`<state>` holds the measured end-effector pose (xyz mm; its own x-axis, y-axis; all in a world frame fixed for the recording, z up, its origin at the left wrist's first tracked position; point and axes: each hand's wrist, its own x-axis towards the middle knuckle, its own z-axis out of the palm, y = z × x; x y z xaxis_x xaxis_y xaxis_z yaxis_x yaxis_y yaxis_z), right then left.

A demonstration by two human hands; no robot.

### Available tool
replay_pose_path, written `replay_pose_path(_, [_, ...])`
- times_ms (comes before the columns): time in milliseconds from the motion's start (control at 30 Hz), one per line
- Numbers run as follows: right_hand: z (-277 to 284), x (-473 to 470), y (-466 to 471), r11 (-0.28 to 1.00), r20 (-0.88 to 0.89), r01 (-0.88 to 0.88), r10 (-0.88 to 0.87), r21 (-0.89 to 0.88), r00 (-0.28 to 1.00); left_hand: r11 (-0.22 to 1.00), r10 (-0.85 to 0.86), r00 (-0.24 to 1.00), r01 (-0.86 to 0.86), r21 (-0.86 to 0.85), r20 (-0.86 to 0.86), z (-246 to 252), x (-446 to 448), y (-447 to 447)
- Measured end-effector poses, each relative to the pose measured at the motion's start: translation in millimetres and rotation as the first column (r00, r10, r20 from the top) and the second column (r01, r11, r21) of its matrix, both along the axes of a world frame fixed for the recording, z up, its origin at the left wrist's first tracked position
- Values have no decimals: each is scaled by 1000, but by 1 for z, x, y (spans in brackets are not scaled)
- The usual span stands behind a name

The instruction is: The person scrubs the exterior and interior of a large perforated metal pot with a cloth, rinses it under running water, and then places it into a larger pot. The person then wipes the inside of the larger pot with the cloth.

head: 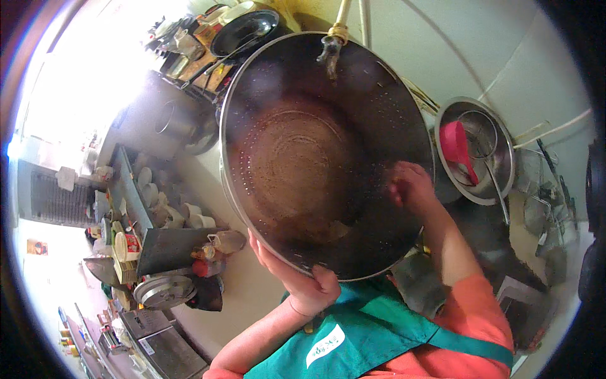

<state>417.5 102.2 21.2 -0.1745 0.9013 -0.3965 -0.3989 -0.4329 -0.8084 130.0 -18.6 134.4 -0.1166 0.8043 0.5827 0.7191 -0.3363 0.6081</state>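
Note:
A very large, dark metal colander (303,161) is tipped up in front of me, its hollow side facing the camera. Small holes run around its wall, and its broad base is brownish with ring marks. My left hand (303,284) grips the near rim, thumb over the inside. Inside the bowl, by the right wall, is my right hand (411,187), blurred with curled fingers. Whether it touches the wall or has something in it cannot be made out. A wall tap (332,49) overlaps the top of the colander in view.
To the right, a steel basin (499,182) holds a pink plastic ladle (454,142) and a round strainer (492,132). A black wok (246,33) lies at the upper left. Left are a counter (173,246) with several cups, a pot lid (163,291) and a steel pot (177,118).

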Motion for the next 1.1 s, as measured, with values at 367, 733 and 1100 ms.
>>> replay_pose_path(367, [-78, 90, -285, 659, 263, 702, -651, -269, 712, 962, -217, 934, 253, -97, 282, 19, -25, 4])
replay_pose_path(733, [-207, 12, -656, 512, 832, 680, 143, -525, 535, 979, -180, 977, 189, -74, 111, 22, -27, 21])
replay_pose_path(1100, [-224, 23, -706, 560, 688, 487, 714, -670, 126, 995, -94, 985, 100, -31, 146, 12, -26, 19])
